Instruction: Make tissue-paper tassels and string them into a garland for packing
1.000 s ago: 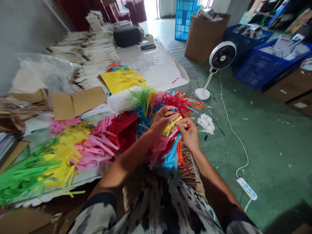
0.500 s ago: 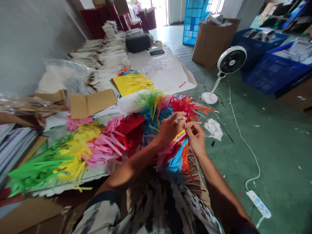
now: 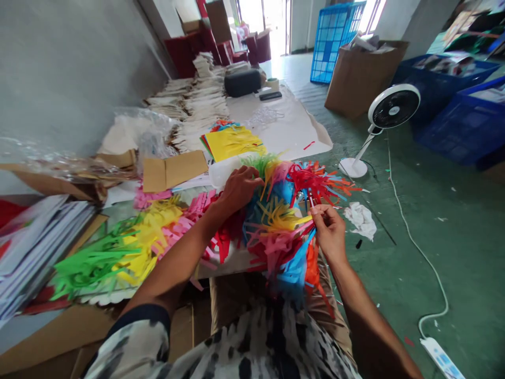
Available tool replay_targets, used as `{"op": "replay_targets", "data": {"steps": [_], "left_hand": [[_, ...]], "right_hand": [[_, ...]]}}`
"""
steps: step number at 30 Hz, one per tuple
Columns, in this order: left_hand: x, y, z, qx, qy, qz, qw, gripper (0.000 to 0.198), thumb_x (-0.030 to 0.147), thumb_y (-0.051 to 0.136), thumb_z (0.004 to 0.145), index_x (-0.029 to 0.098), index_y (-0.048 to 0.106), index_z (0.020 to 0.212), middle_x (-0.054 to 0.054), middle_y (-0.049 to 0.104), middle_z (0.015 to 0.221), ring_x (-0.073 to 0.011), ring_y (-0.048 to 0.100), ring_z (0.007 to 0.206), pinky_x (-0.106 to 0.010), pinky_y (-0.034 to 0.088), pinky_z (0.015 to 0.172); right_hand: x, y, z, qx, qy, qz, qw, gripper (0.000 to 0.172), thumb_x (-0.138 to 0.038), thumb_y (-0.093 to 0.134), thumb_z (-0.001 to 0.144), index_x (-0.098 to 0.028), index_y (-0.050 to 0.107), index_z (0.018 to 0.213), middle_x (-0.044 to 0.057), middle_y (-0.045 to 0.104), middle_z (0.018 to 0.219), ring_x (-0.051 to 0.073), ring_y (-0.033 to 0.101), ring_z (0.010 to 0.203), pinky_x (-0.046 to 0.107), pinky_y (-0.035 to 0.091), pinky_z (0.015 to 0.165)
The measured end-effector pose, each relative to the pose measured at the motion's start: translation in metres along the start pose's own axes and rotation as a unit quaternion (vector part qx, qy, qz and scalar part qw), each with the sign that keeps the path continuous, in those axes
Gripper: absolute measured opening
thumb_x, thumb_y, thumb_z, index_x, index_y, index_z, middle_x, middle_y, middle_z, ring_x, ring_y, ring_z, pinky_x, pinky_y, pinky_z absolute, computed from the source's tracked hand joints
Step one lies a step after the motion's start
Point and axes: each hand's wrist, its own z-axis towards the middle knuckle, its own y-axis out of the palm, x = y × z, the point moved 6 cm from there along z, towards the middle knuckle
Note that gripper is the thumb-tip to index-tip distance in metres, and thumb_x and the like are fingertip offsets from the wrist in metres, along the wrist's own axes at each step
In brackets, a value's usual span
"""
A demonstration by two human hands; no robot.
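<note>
My right hand (image 3: 330, 227) pinches the gathered end of a bunch of tissue-paper tassels (image 3: 282, 239) in yellow, pink, red, blue and orange. Their strips hang over the table edge onto my lap. A thin, pale, stick-like thing rises by the right fingertips; its kind is unclear. Above the table, my left hand (image 3: 241, 188) is open with loosely bent fingers, beside a green tassel (image 3: 258, 162) and the white roll (image 3: 221, 171). Another bunch, with a red tassel (image 3: 310, 179) at its end, lies just beyond both hands. Blue strips (image 3: 252, 213) show between the hands.
On the left lie green (image 3: 90, 263), yellow and pink fringed strips, with cardboard (image 3: 173, 171) behind them. Fringed yellow sheets (image 3: 232, 143) and stacked pale bundles (image 3: 209, 105) are farther back. A white fan (image 3: 394, 110) and a cable (image 3: 414, 250) stand on the green floor at right.
My left hand has left my right fingertips and moved left toward the green tassel. The right hand keeps its pinch on the tassels. The view has shifted, moving the scene slightly right.
</note>
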Motion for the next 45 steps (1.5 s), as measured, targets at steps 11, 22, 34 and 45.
{"op": "replay_targets", "data": {"steps": [11, 22, 34, 45], "left_hand": [[-0.008, -0.027, 0.012, 0.046, 0.076, -0.018, 0.996, 0.017, 0.034, 0.065, 0.100, 0.028, 0.081, 0.103, -0.007, 0.075, 0.115, -0.0243, 0.067, 0.107, -0.043, 0.050, 0.098], [-0.031, -0.135, 0.001, 0.447, -0.083, -0.079, 0.887, 0.022, 0.044, 0.060, 0.104, 0.029, 0.075, 0.107, -0.002, 0.076, 0.107, -0.0231, 0.069, 0.110, -0.044, 0.050, 0.104], [0.110, 0.047, 0.011, 0.009, -0.186, -0.601, 0.777, 0.048, 0.065, 0.063, 0.094, 0.020, 0.071, 0.080, 0.001, 0.052, 0.065, -0.0123, 0.043, 0.058, -0.027, 0.036, 0.057], [0.115, 0.057, 0.008, 0.000, -0.231, -0.645, 0.729, 0.043, 0.058, 0.072, 0.089, 0.020, 0.065, 0.069, 0.002, 0.054, 0.065, -0.0112, 0.044, 0.059, -0.027, 0.041, 0.059]], "right_hand": [[0.002, 0.001, 0.001, -0.005, 0.007, 0.007, 1.000, 0.024, -0.048, 0.072, 0.092, -0.024, 0.070, 0.091, 0.001, 0.072, 0.085, 0.020, 0.065, 0.080, 0.033, 0.049, 0.076], [0.003, 0.001, -0.001, 0.002, 0.013, 0.023, 1.000, 0.024, -0.048, 0.072, 0.093, -0.024, 0.071, 0.091, 0.001, 0.072, 0.086, 0.020, 0.064, 0.080, 0.033, 0.049, 0.076], [0.000, 0.001, -0.002, 0.010, 0.014, 0.010, 1.000, 0.027, -0.051, 0.069, 0.093, -0.025, 0.067, 0.090, 0.000, 0.071, 0.085, 0.019, 0.064, 0.078, 0.032, 0.050, 0.075], [0.003, 0.001, -0.002, 0.008, 0.017, 0.014, 1.000, 0.026, -0.051, 0.067, 0.096, -0.026, 0.066, 0.090, 0.001, 0.068, 0.086, 0.019, 0.061, 0.077, 0.032, 0.050, 0.074]]}}
